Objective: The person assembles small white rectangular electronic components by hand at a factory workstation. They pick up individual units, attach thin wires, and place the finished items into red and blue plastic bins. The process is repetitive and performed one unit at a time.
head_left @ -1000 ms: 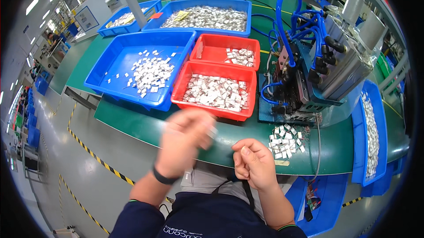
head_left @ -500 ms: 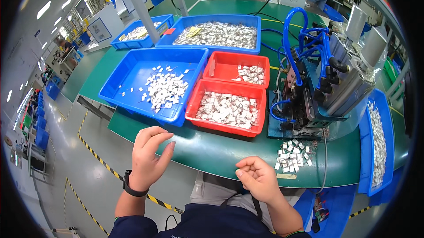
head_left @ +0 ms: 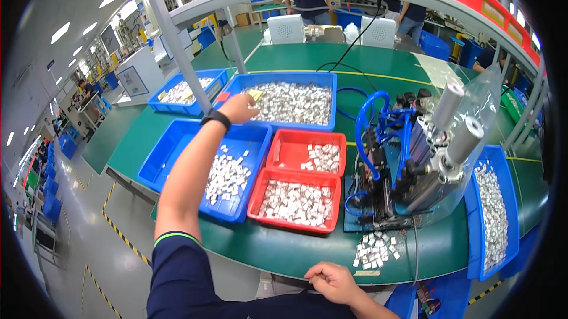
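Note:
My left arm stretches forward over the near blue bin [head_left: 151, 168]. My left hand [head_left: 238, 109] is at the left end of the far blue bin [head_left: 332, 103], over its heap of small white tab-like pieces with thin wires [head_left: 290, 101]. Its fingers point down beside a yellow slip [head_left: 255, 94]; the back of the hand mostly hides them, so I cannot see whether they grip a piece. Close to my body, by the table's front edge, my right hand [head_left: 333, 282] is loosely closed, with nothing visible in it.
Two red bins [head_left: 277, 156] with white pieces stand right of the near blue bin. A press-like machine with blue hoses [head_left: 378, 165] stands further right, a loose pile of white pieces [head_left: 377, 249] before it. A grey shelf frame [head_left: 183, 47] rises beyond the bins.
My left hand has gone from above the table's front edge forward to the far blue bin. My right hand stays near my body, fingers still curled. The view has tilted up.

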### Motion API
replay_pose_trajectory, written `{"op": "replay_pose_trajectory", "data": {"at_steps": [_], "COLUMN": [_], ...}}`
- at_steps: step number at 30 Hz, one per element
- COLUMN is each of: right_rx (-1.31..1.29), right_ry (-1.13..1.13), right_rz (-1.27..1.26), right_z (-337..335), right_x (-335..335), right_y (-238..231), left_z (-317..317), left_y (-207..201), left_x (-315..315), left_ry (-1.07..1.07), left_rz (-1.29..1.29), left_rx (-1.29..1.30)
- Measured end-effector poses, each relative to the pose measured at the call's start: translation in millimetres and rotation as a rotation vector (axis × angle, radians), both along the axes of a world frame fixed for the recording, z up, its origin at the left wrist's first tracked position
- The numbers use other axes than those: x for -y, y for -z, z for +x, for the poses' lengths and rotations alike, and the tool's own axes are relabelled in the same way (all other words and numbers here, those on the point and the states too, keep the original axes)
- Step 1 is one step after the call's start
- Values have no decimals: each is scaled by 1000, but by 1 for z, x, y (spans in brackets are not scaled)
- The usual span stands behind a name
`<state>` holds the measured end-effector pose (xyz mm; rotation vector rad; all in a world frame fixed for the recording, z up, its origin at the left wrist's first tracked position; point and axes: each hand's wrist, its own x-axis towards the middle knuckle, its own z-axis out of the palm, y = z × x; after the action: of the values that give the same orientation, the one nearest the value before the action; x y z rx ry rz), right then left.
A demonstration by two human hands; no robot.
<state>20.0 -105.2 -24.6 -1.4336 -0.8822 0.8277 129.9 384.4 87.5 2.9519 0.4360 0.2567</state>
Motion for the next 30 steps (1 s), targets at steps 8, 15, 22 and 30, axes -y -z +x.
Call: {"op": "replay_pose_trajectory", "data": {"at_steps": [8, 15, 22, 30], "right_rx": [92, 45, 49, 72], "right_ry": [37, 16, 1, -13], "right_rz": [-42, 23, 70, 49], "right_z": [-2, -1, 1, 3], "right_x": [-1, -4, -5, -3], "right_y": [-17, -17, -18, -17], "left_z": [99, 122, 124, 138], "left_y": [25, 50, 68, 91], "left_x": [42, 45, 27, 7], "left_ry": [-148, -182, -83, 81], "left_rz": [-66, -55, -11, -13], "left_rx": [-684, -708, -606, -423]}}
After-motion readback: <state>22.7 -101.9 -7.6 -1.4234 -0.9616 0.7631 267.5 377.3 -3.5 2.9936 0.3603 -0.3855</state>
